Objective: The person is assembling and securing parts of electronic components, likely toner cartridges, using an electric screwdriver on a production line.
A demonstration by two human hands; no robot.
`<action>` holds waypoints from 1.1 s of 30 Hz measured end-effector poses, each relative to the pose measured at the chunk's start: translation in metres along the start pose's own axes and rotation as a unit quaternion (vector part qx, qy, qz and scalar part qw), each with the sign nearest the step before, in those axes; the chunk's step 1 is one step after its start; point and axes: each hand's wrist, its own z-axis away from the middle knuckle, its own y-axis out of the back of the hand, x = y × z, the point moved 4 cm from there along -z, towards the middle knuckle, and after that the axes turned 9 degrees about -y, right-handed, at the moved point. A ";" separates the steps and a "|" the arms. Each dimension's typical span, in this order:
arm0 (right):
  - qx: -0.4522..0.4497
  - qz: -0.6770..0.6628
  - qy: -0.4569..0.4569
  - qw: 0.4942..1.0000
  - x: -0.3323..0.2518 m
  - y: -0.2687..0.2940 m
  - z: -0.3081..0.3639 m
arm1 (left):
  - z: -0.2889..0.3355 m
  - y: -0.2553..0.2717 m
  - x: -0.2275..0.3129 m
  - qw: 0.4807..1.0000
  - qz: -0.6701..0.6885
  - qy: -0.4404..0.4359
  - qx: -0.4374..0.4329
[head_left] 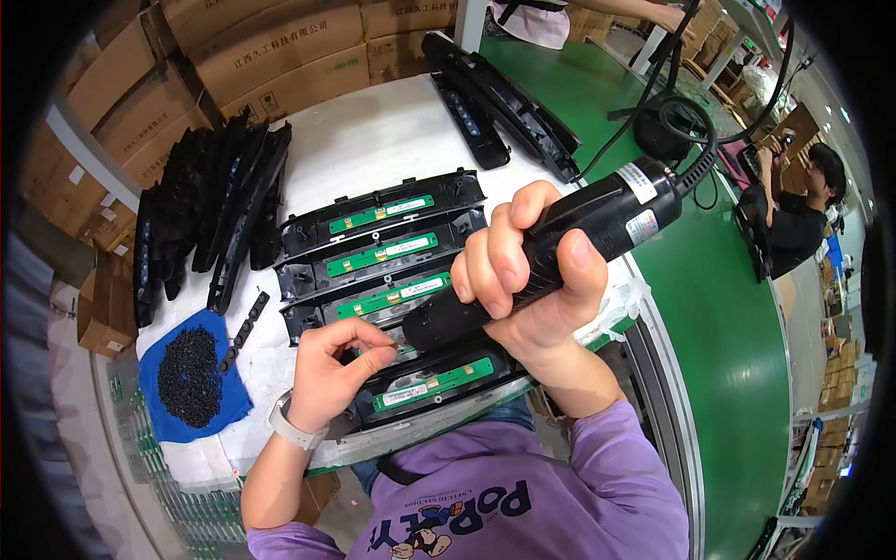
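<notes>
My right hand [546,329] is wrapped round a black electric screwdriver [597,217], which slants down to the left. At its nose, my left hand [327,373] has thumb and forefinger pinched together; whatever lies between them is too small to make out. Both hands are over a row of long black plastic housings [457,191], laid side by side. Green circuit boards [383,214] sit inside the housings. The screwdriver and my hands partly cover the two nearest ones, including a board [434,384] close to the table's front edge.
Left of the row, small black screws [191,373] are heaped on a blue cloth [235,397], beside a notched black strip [245,329]. More black housings [210,196] lean at the back left. Others [504,103] lie near the green conveyor [719,373]. A cable [695,168] trails from the screwdriver. Co-workers [803,210] are beyond.
</notes>
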 end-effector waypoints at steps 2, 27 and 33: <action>-0.002 -0.001 0.000 1.000 0.000 0.001 0.000 | 0.000 0.000 0.001 1.000 -0.006 -0.004 0.000; 0.000 0.016 -0.051 0.999 0.002 0.006 0.001 | -0.004 -0.007 0.007 0.991 -0.116 -0.037 -0.055; 0.007 0.022 -0.055 0.998 0.002 0.005 0.001 | -0.003 -0.008 0.009 0.988 -0.132 -0.039 -0.063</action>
